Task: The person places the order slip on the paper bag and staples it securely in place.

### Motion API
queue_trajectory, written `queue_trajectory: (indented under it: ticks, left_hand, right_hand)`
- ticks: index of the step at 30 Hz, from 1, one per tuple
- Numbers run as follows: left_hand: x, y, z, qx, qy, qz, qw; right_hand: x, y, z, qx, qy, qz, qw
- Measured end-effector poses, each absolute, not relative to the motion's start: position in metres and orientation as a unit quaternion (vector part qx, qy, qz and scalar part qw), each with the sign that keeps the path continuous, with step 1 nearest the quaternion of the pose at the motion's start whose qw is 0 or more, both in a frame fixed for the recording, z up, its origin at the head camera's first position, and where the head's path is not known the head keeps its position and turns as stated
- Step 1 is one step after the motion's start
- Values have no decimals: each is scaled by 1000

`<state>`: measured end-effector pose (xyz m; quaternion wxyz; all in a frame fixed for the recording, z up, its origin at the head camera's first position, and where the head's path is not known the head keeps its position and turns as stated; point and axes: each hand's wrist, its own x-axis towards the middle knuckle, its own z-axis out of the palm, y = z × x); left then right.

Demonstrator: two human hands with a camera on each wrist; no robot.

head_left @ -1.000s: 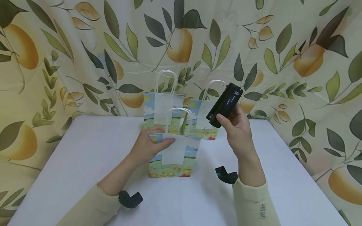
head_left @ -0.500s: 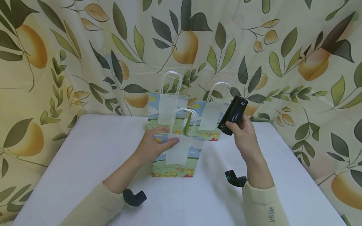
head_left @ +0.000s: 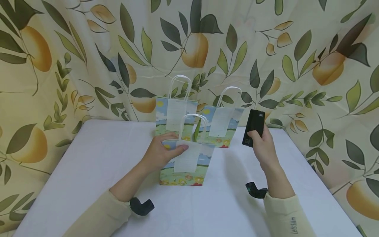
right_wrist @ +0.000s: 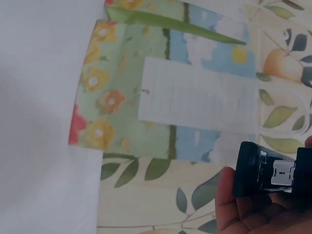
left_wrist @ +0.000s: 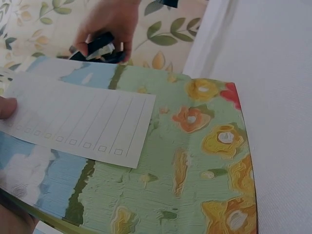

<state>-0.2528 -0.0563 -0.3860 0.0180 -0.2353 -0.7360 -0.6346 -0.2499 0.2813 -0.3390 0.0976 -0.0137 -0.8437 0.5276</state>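
In the head view my left hand [head_left: 161, 153] grips the upper left edge of the front paper gift bag [head_left: 182, 179]. Its thumb presses a white lined paper slip [head_left: 187, 161] against the bag's face. The left wrist view shows small checkboxes along that slip [left_wrist: 87, 122]. To the right of the bags, my right hand [head_left: 265, 148] holds a black stapler [head_left: 255, 125] up off the table. Metal shows inside the stapler [right_wrist: 282, 173] in the right wrist view. Behind the front bag stand a left rear gift bag [head_left: 161, 115] and a right rear gift bag [head_left: 237, 120].
Both rear bags carry white slips as well, the left slip [head_left: 174, 115] and the right slip [head_left: 219, 121]. White twisted handles rise from all the bags. A white cloth [head_left: 103, 158] covers the table, and a fruit-patterned curtain [head_left: 112, 65] hangs behind it.
My right hand has moved right and down with the stapler, away from the right rear bag, and the stapler now stands more upright. My left hand keeps its hold on the front bag.
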Motion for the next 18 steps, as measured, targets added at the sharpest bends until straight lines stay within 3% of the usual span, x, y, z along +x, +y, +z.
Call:
queue_trajectory:
  ticks: [8,18]
  left_hand:
    - [-252,-57,-385,-220,-747,-627,18]
    - [-251,-58,-383,-219,-757,-615,30]
  right_hand:
    - [-253,293,-347,-53,-878,472,64]
    - [-264,306,-360,-58,-917,394,-21]
